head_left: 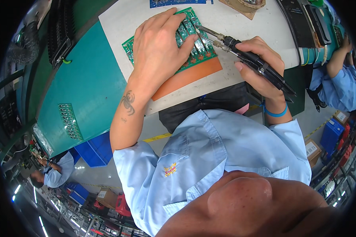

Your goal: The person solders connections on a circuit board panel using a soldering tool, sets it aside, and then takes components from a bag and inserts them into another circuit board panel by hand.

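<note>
closest to the lens, the person's pale blue short-sleeved shirt (209,158) fills the lower middle, soft cloth with a small stitched emblem on the chest. from it the right hand (261,67) rises, fingers closed around a black soldering tweezer tool (257,63), a ribbed plastic handle ending in two thin metal prongs whose tips meet the board's right edge; a blue band (276,112) circles that wrist. the left hand (160,47) lies flat with fingers spread, pressing down on a green circuit board panel (194,39), gripping nothing; a dark spider mark shows on its forearm. the panel is a rectangle of glossy green with rows of small repeated modules and copper-coloured pads along its near edge, and it sits on a smooth orange mat (190,77) on a scuffed white work surface (118,19). beside that, to the left, a teal bench top (87,83) carries a second green panel (70,120). farther off, a blue board (178,2) lies at the top edge, blue bins (93,150) stand on the grey floor, and other workers in pale blue sit at the far left and right.
</note>
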Tool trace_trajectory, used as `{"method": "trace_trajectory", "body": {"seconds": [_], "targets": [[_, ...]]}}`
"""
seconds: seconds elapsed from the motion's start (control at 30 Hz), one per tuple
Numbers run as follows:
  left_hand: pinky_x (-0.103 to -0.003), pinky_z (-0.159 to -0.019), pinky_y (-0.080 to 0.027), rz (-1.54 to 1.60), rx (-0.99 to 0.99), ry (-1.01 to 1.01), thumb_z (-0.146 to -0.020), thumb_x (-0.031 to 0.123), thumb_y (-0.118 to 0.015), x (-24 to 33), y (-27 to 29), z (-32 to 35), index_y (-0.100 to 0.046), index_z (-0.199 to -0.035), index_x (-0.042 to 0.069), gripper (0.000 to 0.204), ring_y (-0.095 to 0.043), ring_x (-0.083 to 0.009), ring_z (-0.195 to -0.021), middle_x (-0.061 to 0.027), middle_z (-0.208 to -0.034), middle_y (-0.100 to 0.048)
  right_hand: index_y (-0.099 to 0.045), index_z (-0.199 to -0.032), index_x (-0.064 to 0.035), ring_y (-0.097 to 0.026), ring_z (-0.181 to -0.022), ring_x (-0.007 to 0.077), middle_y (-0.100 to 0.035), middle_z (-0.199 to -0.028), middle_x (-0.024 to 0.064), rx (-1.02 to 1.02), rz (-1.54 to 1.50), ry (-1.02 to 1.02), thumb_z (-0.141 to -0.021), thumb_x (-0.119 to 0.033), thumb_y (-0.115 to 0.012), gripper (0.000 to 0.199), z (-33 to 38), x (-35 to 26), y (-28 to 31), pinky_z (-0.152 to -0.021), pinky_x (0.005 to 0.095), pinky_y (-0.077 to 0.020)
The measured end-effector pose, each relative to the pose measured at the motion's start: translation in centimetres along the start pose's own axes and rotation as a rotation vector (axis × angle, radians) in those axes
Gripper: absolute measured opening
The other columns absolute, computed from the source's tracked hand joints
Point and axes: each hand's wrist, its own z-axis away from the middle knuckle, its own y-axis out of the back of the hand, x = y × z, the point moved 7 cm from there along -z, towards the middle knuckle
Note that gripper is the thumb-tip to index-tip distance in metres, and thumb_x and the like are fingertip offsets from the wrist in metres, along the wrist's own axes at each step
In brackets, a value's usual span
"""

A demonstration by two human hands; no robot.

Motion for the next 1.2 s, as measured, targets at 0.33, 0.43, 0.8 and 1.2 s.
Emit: {"method": "trace_trajectory", "body": {"seconds": [0.33,0.43,0.8,1.2], "targets": [[-0.04,-0.097,-0.055,-0.092,0.044,-0.123,-0.083,0.023,-0.085,-0.3,-0.1,0.1,-0.077,-0.119,0.005,0.041,-0.07,-0.0294,-0.111,-0.0112,-0.132,-0.073,-0.075,-0.114,0.003,-0.061,-0.081,0.0206,-0.074,-0.095,0.0125,-0.013,-0.001,0.036,-0.072,0.004,-0.076,0.042,0.4,-0.8,0.3,-0.074,0.029,-0.0497],[-0.039,-0.095,-0.057,-0.166,0.059,-0.21,-0.085,0.024,-0.086,-1.1,-0.6,0.0,-0.077,-0.121,0.004,0.042,-0.072,-0.0293,-0.112,-0.0103,-0.134,-0.073,-0.075,-0.114,0.0032,-0.062,-0.081,0.0207,-0.074,-0.095,0.0126,-0.004,0.0,0.05,-0.072,0.004,-0.076,0.043,0.5,-1.3,0.6,-0.074,0.0292,-0.0499],[-0.029,-0.067,-0.049,0.38,0.176,0.07,-0.089,0.018,-0.08,0.4,3.0,0.2,-0.077,-0.106,0.003,0.023,-0.061,-0.0167,-0.076,-0.007,-0.099,-0.072,-0.075,-0.113,0.0028,-0.062,-0.09,0.029,-0.071,-0.101,0.0157,0.0,0.092,0.236,-0.076,-0.01,-0.081,0.039,0.7,-2.1,0.2,-0.093,0.0436,-0.0533],[-0.018,-0.048,-0.029,1.383,-0.29,0.671,-0.103,0.022,-0.069,0.4,-0.1,1.7,-0.075,-0.093,0.004,0.021,-0.042,-0.003,-0.053,-0.0001,-0.074,-0.063,-0.077,-0.11,0.001,-0.06,-0.091,0.0286,-0.068,-0.102,0.0147,0.003,0.16,0.294,-0.078,-0.012,-0.082,0.035,0.9,-2.9,-1.1,-0.092,0.044,-0.0532]]}}
